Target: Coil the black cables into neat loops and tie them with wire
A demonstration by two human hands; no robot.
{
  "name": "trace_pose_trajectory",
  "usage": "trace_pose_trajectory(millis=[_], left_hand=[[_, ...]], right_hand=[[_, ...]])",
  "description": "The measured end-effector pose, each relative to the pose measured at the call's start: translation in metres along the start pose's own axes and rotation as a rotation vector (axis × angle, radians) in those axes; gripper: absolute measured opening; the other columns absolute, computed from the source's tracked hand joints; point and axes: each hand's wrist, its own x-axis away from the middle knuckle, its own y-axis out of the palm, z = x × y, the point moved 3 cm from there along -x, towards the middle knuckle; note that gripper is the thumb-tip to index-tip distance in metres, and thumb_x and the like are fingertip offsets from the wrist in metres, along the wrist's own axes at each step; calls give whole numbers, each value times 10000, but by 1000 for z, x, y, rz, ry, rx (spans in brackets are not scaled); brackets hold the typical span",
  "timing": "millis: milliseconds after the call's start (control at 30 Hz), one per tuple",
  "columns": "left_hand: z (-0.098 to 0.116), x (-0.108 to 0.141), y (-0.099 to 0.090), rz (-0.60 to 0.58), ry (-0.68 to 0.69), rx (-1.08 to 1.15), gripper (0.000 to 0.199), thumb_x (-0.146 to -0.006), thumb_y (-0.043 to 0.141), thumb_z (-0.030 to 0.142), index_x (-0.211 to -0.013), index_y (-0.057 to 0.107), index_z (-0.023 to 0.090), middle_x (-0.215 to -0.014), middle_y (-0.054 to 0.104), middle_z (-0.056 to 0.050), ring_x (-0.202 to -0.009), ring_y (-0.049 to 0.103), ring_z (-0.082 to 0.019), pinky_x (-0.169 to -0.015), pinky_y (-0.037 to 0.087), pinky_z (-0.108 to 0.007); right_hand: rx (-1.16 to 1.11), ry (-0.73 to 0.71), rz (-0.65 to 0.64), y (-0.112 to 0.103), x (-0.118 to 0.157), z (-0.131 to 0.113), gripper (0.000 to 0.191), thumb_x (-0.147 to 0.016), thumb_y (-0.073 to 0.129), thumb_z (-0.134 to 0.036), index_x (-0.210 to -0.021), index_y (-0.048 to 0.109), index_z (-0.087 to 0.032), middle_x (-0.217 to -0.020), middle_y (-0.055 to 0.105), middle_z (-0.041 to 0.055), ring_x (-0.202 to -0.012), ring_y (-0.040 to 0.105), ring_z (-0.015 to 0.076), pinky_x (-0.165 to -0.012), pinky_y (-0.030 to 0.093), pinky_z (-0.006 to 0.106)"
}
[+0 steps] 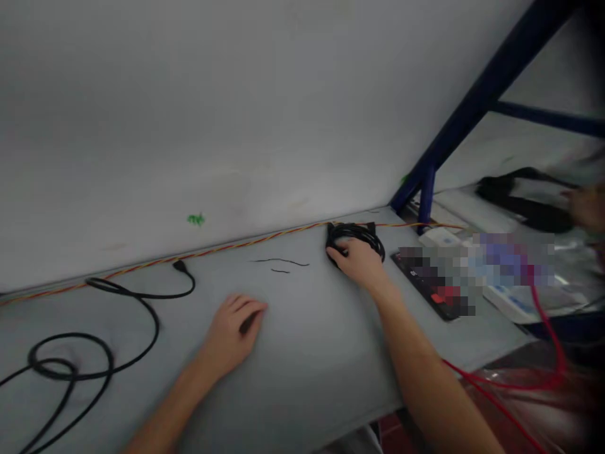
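My right hand (358, 257) is closed on a coiled black cable (375, 239) lying against the wall edge of the grey table (302, 353). Its thumb and fingers grip the front left part of the coil. To the left, my left hand (239, 328) rests low over the table, fingers curled and thumb tip meeting the forefinger, with nothing visible in it. Two short thin dark strands (283, 261) lie between the hands, nearer the wall. Another black cable (157, 325) spreads in loose loops at the left, its plug end near the wall.
A twisted red and yellow wire (265, 238) runs along the wall. Right of my right arm lie a flat black package (420, 284) and a white power strip (510, 306). A blue metal frame (454, 126) rises behind. Red cable (558, 353) hangs at the right; another person's hand (588, 208) shows there.
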Motion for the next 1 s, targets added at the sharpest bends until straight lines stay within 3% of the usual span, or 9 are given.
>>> trace_pose_trajectory(millis=[200, 333, 500, 667, 833, 1000], left_hand=[[2, 0, -1, 7, 32, -10, 206, -1001, 579, 160, -1124, 731, 223, -1028, 756, -65, -967, 662, -209, -896, 544, -385], [2, -1, -1, 20, 7, 17, 208, -996, 583, 156, -1116, 737, 228, -1019, 758, -59, -968, 665, -205, -889, 548, -371], [1, 0, -1, 25, -5, 43, 216, -980, 597, 147, -1115, 741, 234, -1026, 759, -57, -966, 666, -207, -885, 542, -368], [1, 0, 0, 20, -4, 29, 219, -989, 588, 142, -1129, 732, 229, -1035, 758, -57, -978, 664, -206, -896, 542, -371], [2, 0, -1, 29, 3, 37, 226, -987, 589, 145, -1130, 740, 233, -1028, 760, -62, -967, 672, -208, -880, 552, -373], [2, 1, 0, 37, 0, 39, 212, -998, 585, 163, -1133, 734, 229, -1020, 760, -68, -959, 682, -209, -883, 564, -386]], right_hand=[[-31, 12, 52, -8, 3, 3, 385, -1021, 528, -506, -1106, 803, -250, -1043, 802, 96, -956, 723, 279, -742, 436, 323], [-58, 2, 122, -12, 2, 6, 421, -1018, 503, -526, -986, 807, -236, -944, 797, 92, -912, 718, 277, -707, 415, 317], [-197, -5, 109, -9, -1, 10, 423, -1022, 489, -492, -899, 792, -225, -805, 780, 57, -798, 708, 236, -661, 397, 302], [-152, -10, 222, -10, -1, 9, 416, -1019, 499, -503, -895, 778, -220, -792, 778, 68, -787, 709, 257, -677, 399, 320], [-249, -86, 371, -15, 2, 4, 477, -1025, 485, -556, -979, 782, -186, -780, 773, 96, -777, 722, 280, -710, 456, 339], [-407, -243, 461, -21, 20, -19, 446, -1028, 517, -548, -987, 773, -185, -729, 741, 59, -672, 686, 225, -662, 481, 320]])
